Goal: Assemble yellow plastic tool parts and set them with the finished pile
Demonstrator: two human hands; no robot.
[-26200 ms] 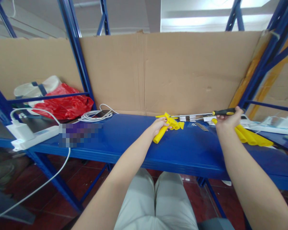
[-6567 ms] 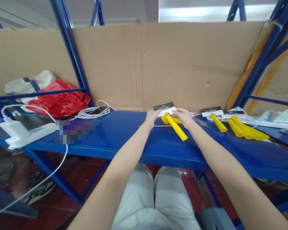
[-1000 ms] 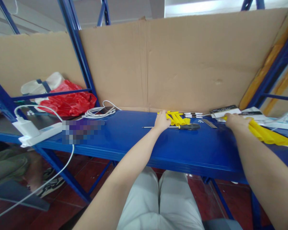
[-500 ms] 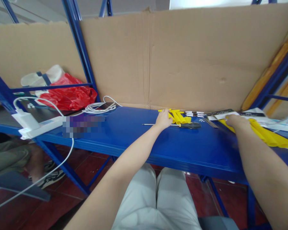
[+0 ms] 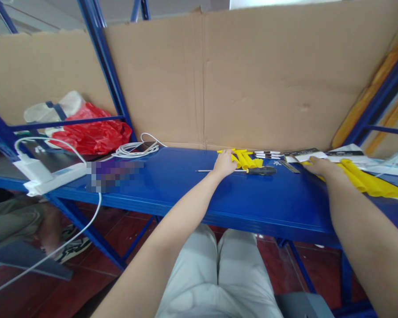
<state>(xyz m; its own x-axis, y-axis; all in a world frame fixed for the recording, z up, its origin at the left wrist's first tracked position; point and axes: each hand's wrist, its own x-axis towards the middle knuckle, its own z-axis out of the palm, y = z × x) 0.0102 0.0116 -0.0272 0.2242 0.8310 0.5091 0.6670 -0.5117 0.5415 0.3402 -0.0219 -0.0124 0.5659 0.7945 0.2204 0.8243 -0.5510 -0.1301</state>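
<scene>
My left hand (image 5: 224, 162) rests on the blue shelf (image 5: 192, 190), fingers on a small pile of yellow plastic handles (image 5: 246, 159). A screwdriver (image 5: 248, 170) with a dark handle and thin metal shaft lies just in front of that pile, its shaft passing under my left hand. My right hand (image 5: 320, 166) lies further right, fingers closed on the near end of a yellow handle among a second group of yellow handles (image 5: 371, 184). Black-and-white packaging cards (image 5: 305, 155) lie behind my right hand.
A cardboard sheet (image 5: 252, 84) backs the shelf. At the left are a coiled white cable (image 5: 135, 150), a white power strip with charger (image 5: 43, 176), a red plastic bag (image 5: 92, 134) and a white bag (image 5: 53, 112). Blue uprights (image 5: 102, 66) frame the rack. Another person's leg and shoe (image 5: 36, 229) show below left.
The camera shifted slightly. Both hands stay about where they were; my right hand has settled on the near yellow handle beside the cards.
</scene>
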